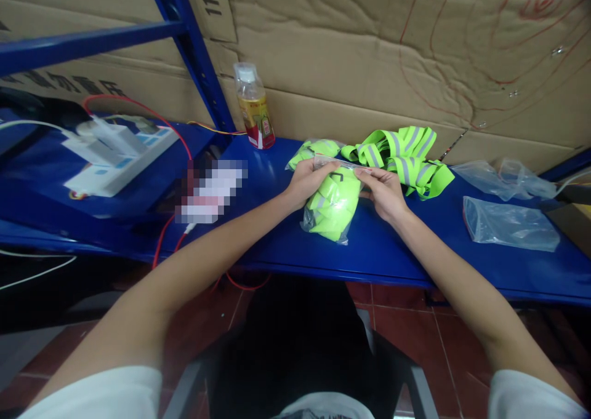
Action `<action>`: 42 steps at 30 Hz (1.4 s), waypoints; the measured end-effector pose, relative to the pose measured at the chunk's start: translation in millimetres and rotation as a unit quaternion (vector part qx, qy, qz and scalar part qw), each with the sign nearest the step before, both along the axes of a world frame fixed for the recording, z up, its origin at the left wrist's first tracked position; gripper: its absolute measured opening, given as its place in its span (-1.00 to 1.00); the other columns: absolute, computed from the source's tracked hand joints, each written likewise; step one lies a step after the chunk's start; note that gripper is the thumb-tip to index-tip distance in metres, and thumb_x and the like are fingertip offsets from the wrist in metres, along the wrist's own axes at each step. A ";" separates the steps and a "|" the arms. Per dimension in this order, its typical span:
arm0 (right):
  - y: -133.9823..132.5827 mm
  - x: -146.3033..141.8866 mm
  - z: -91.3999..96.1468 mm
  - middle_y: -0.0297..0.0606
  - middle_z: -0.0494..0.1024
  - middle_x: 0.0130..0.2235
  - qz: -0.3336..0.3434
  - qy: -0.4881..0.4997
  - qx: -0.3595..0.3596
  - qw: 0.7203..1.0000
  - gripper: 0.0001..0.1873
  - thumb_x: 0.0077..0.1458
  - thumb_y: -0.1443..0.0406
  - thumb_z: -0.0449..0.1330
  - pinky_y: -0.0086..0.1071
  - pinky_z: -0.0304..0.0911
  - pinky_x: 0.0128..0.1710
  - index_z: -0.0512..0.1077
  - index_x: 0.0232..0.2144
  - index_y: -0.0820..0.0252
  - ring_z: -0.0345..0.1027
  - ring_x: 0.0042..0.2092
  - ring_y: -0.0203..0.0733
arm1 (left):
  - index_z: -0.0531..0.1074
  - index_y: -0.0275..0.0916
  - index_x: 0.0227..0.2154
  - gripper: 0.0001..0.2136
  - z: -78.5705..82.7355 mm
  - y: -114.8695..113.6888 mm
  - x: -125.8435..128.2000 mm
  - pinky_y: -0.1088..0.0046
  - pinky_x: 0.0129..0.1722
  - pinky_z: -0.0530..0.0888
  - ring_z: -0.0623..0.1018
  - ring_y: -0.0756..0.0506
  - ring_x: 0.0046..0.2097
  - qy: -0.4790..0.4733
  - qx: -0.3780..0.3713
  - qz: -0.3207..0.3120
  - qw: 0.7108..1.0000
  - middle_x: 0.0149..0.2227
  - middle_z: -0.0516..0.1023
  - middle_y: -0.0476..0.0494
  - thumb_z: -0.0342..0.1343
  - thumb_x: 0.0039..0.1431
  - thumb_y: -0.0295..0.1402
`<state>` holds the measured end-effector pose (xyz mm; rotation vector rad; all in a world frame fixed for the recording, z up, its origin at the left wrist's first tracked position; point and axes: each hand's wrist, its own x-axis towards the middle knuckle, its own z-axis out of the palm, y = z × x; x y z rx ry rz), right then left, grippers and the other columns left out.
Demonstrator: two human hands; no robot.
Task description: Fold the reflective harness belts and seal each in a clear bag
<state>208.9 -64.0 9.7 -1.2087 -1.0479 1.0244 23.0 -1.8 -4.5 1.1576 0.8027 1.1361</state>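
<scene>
A clear plastic bag (333, 207) with a folded neon-yellow reflective strap inside is held up between my hands over the blue shelf. My left hand (308, 184) pinches the bag's top edge at its left corner. At the right corner, my right hand (384, 191) grips the same edge between thumb and fingers. Behind the bag lies another bagged yellow bundle (318, 149), partly covered by it. Loose neon-yellow straps with grey reflective stripes (406, 154) are heaped just beyond my right hand.
Flat clear bags (511, 223) lie on the blue shelf (397, 253) at right. A drink bottle (255, 108) stands at the back, against cardboard (323, 56). A white power strip (120, 163) with plugs and a blurred-out object (212, 192) with a red cable are at left.
</scene>
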 end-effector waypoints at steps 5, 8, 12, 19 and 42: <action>1.2 0.3 -3.1 -0.28 0.73 -0.31 -0.012 -0.005 0.008 1.000 -0.64 -0.09 -0.02 0.57 -0.35 0.58 -0.44 0.72 -0.34 0.08 0.60 -0.30 -0.17 | 0.71 -0.22 -0.42 -0.63 -1.6 0.6 -0.9 0.37 -0.31 0.60 0.67 -0.08 -0.34 0.031 -0.031 -0.029 0.999 -0.29 0.76 -0.25 0.50 0.09 0.02; 1.2 -1.2 -2.3 -0.28 0.71 -0.34 -0.022 -0.024 0.009 0.999 -0.65 -0.09 -0.02 0.55 -0.33 0.58 -0.44 0.70 -0.37 0.07 0.60 -0.32 -0.15 | 0.71 -0.23 -0.44 -0.59 0.4 -3.4 -1.1 0.39 -0.34 0.59 0.67 -0.08 -0.33 0.037 -0.037 -0.039 0.998 -0.29 0.76 -0.27 0.51 0.05 0.08; 1.5 -2.5 -1.6 -0.31 0.63 -0.44 -0.043 -0.043 0.006 0.998 -0.69 -0.08 0.03 0.52 -0.34 0.54 -0.48 0.62 -0.50 0.10 0.53 -0.38 -0.19 | 0.72 -0.25 -0.37 -0.71 0.4 -6.8 0.0 0.41 -0.34 0.57 0.66 -0.06 -0.33 0.027 -0.009 -0.023 0.999 -0.29 0.76 -0.21 0.54 0.04 -0.11; 0.2 -0.8 0.5 -0.26 0.71 -0.35 -0.010 -0.011 -0.015 1.000 -0.69 -0.21 0.14 0.59 -0.37 0.58 -0.44 0.68 -0.40 0.15 0.57 -0.35 -0.21 | 0.72 -0.26 -0.39 -0.84 -5.0 -1.0 0.2 0.41 -0.32 0.54 0.63 -0.05 -0.32 0.028 0.044 0.006 0.999 -0.31 0.73 -0.16 0.49 0.00 -0.30; 4.2 14.4 8.2 -0.22 0.78 -0.28 0.027 0.037 -0.016 0.999 -0.60 -0.17 0.08 0.66 -0.35 0.67 -0.33 0.74 -0.31 0.14 0.68 -0.32 -0.18 | 0.73 -0.23 -0.36 -0.74 -0.3 8.8 -5.8 0.41 -0.23 0.58 0.66 -0.06 -0.28 -0.002 0.056 0.035 0.998 -0.27 0.75 -0.13 0.55 -0.01 -0.17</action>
